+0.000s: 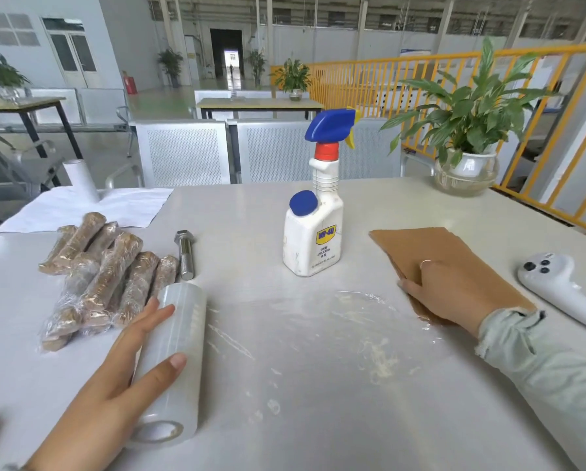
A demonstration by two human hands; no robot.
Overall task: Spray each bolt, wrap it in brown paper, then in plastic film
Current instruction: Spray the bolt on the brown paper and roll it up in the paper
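Head view is showing the left hand (128,362) curling around the glossy plastic film roll (172,355) near the table's (318,419) front-left edge, while the right hand (451,294) is resting loose-fingered on matte brown paper (431,246). Keep film taut. Steel bolt (185,254) is lying unwrapped mid-left beside crinkly wrapped bolts (101,277), spray bottle (313,229) standing centre.

A white table (318,419) is seen, with a spray bottle (313,229) stood upright near its middle. Left of the bottle a bare bolt (185,254), a heap of wrapped bolts (104,277) and a film roll (169,362) are laid. Right of it, brown paper (434,246), a white controller (563,287) and a potted plant (466,171) are placed. A stretch of film (359,311) is spread in front of the bottle.
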